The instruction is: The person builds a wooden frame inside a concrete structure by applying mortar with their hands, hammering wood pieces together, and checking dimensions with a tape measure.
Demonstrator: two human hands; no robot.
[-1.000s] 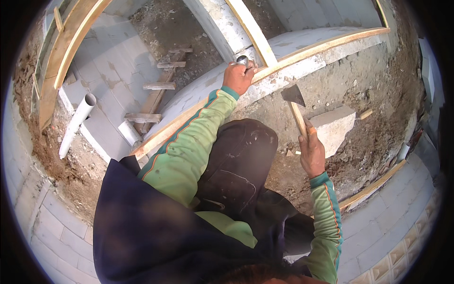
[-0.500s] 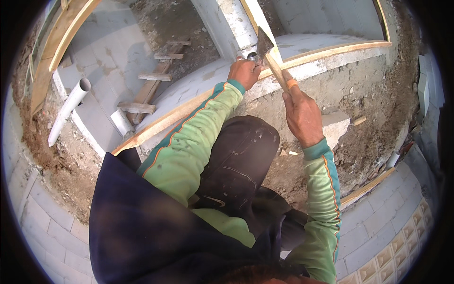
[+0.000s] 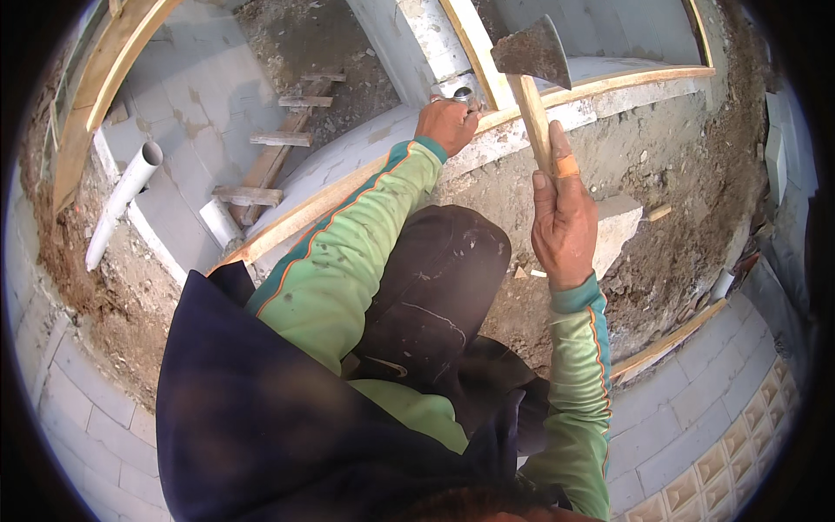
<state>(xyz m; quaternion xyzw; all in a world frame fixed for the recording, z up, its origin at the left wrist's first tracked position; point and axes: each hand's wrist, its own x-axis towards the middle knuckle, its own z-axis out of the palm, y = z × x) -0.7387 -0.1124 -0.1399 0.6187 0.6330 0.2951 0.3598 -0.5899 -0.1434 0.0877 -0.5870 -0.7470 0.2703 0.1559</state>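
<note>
My right hand (image 3: pixel 564 228) grips the wooden handle of a hatchet (image 3: pixel 535 113). Its dark, worn blade is raised over the wooden beam (image 3: pixel 613 84), its edge turned to the right. An orange wrap circles one finger of this hand. My left hand (image 3: pixel 447 127) is closed at the foot of the upright timber (image 3: pixel 474 43), beside the long beam. A small, shiny, round metal thing (image 3: pixel 464 94) shows at its fingers; its kind is unclear, and part of it is hidden by the hand. The hatchet touches neither the timber nor my left hand.
A white pipe (image 3: pixel 123 204) sticks up from the soil at left. Beyond the beam, a cleated plank (image 3: pixel 270 165) lies in a block-walled pit. At right are a pale block (image 3: pixel 616 228), rubble and a wooden strip (image 3: pixel 665 341). Patterned blocks (image 3: pixel 726 457) lie lower right.
The hatchet has risen and moved right, away from the upright timber, and its blade has turned. My left hand stays by the timber's foot with the metal thing.
</note>
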